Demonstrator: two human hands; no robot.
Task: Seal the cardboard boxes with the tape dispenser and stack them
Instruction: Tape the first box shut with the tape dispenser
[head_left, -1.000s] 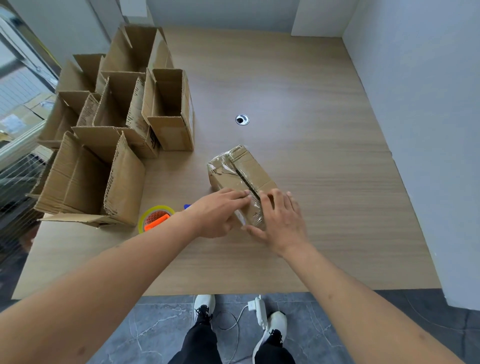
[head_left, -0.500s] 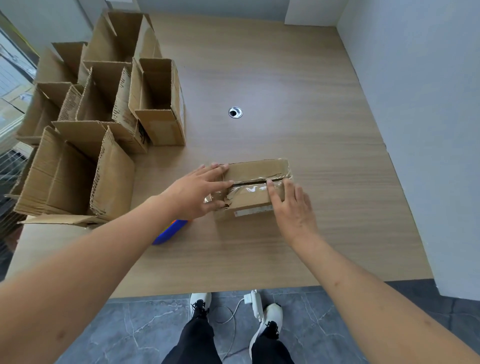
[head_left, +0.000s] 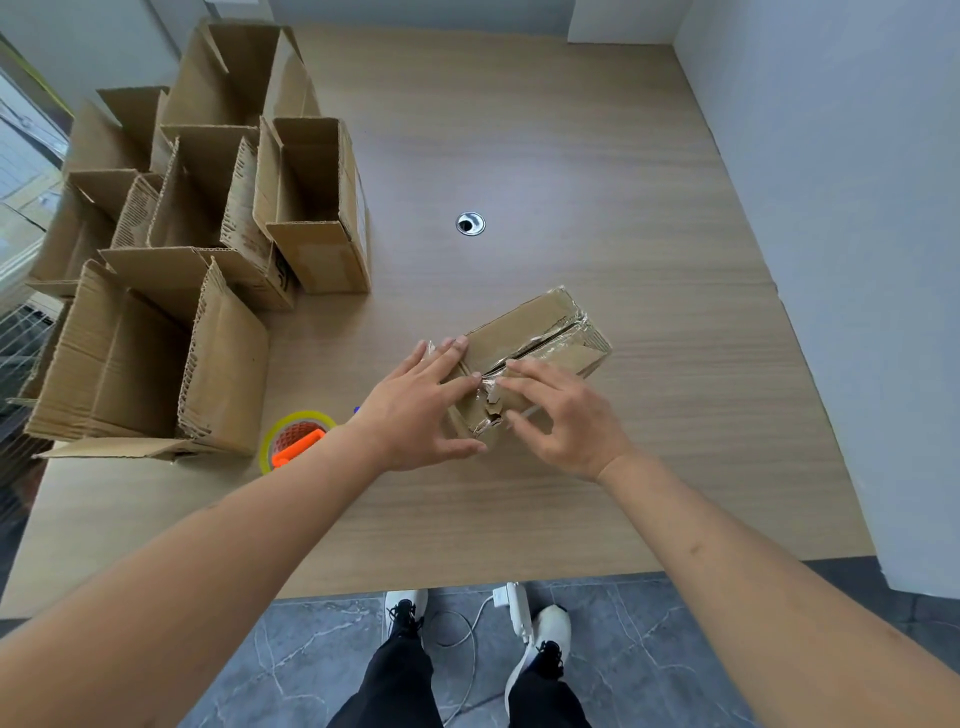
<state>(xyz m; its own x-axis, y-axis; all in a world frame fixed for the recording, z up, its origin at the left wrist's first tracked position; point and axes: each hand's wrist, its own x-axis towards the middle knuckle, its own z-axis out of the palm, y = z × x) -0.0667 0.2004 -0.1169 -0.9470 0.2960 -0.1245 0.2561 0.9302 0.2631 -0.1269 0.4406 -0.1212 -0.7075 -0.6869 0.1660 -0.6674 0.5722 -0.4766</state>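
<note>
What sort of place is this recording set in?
Probably an office or workroom used as a packing station: a wooden desk with a cable grommet, open cardboard boxes massed at its left, a tape dispenser, plain walls and a tiled floor.

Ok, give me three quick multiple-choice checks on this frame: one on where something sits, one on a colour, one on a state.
1. Where is the tape dispenser?
A. On the taped box
B. On the table, left of the left hand
C. Inside an open box

2. What colour is the tape dispenser's handle?
A. Orange
B. Green
C. Black

3. What state are the cardboard boxes at the far left in?
A. Taped shut
B. Flattened
C. Open, flaps up

Answers:
1 B: it lies on the table beside the left hand, near the open boxes.
2 A: an orange handle shows inside the yellow roll.
3 C: their flaps stand up, insides showing; only the taped box, under the left hand and right hand, is closed.
</note>
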